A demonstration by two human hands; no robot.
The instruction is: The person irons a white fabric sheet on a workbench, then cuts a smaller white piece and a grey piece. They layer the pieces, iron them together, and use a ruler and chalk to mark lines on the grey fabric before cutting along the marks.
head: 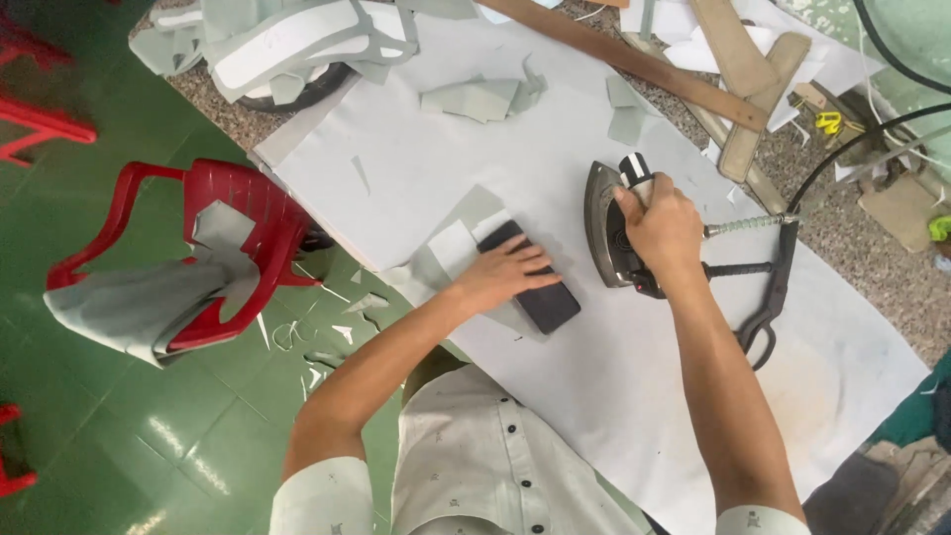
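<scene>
I am watching my left hand (505, 269) lying flat, fingers spread narrow and pressing down on a dark rectangular block (535, 282) that is sitting on grey fabric pieces (451, 243), at about nine o'clock from the iron. My right hand (662, 226) is wrapping closed around the handle of the iron (612, 223), whose pointed soleplate is standing tilted on edge on the white cloth (614, 386) covering the table. Black shears (768, 297) are lying at three o'clock from the iron, touching the cloth. Grey scraps (480, 97) are resting at twelve o'clock, wooden strips (733, 59) at one o'clock, and a red plastic chair (233, 248) is holding grey fabric at nine o'clock.
</scene>
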